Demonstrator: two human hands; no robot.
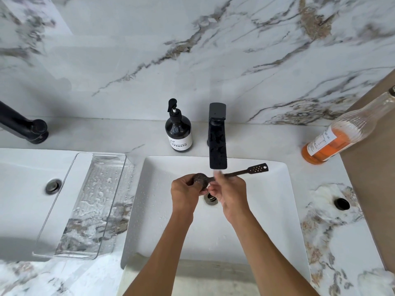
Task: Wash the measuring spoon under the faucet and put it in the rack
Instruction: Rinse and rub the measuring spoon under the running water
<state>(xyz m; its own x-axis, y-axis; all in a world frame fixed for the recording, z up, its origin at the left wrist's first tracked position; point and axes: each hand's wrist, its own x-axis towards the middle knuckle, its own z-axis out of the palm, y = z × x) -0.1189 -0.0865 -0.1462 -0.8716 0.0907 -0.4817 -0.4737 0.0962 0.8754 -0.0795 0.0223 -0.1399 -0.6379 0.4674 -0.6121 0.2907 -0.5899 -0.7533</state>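
A dark measuring spoon (pixel 254 169) lies level over the white sink (pixel 277 210), its perforated handle end pointing right. My left hand (pixel 184 194) cups the round bowl end of the spoon. My right hand (pixel 229 192) grips the handle near the bowl, directly under the spout of the black faucet (pixel 217 137). A thin stream of water falls from the spout onto my right fingers. The clear plastic rack (pixel 85 206) rests to the left, bridging a second basin and the counter, wet and holding nothing.
A dark soap pump bottle (pixel 178 129) stands left of the faucet. A glass bottle with orange liquid (pixel 344 133) is at the right on the counter. Another black faucet (pixel 23 124) is at far left. A round black hole (pixel 342 204) sits in the marble counter.
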